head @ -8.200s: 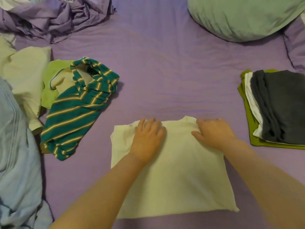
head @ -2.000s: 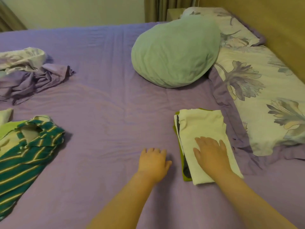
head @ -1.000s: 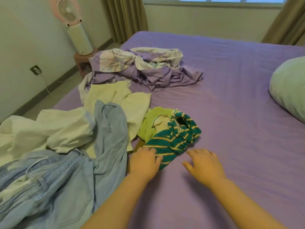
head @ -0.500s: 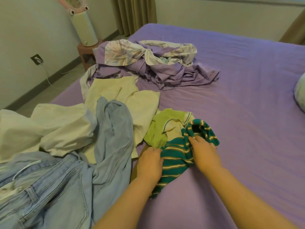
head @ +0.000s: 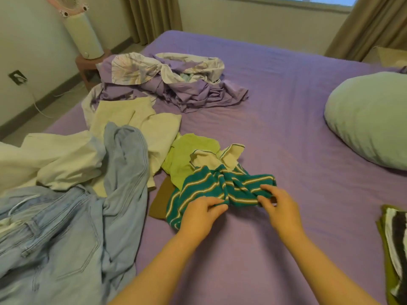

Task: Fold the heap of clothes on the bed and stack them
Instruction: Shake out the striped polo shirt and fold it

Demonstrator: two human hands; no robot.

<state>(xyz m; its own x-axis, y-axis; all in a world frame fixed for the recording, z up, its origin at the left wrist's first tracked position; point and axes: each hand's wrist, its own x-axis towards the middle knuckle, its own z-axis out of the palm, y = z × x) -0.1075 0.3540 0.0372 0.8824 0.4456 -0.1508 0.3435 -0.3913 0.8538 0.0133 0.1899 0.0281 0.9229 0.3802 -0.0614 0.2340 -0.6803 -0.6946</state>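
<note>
On the purple bed (head: pixel 275 111), just ahead of both hands: striped shirt (head: pixel 222 188), bunched, long axis running roughly left to right across the view, cream collar at its far edge. Left hand (head: pixel 201 213) pinching the near hem at the middle of the shirt, thumb and fingers curled on the cloth. Right hand (head: pixel 278 204) pinching the shirt's right end, fingertips closed on a fold. No gap between either grip and the cloth; both equally near, the left more central, the right at the outer end. Green top (head: pixel 187 155) and a brown piece (head: pixel 159 200) partly under the shirt's left side, so likely to drag along unless lifted clear. Jeans (head: pixel 77 216) and cream clothes (head: pixel 136 122) heaped further left, unfolded. Stack (head: pixel 394 238) of folded items at the right edge, well apart. Probable next step: draw the shirt toward the bare sheet nearer the body and spread it flat. Much of the heap still to fold.
</note>
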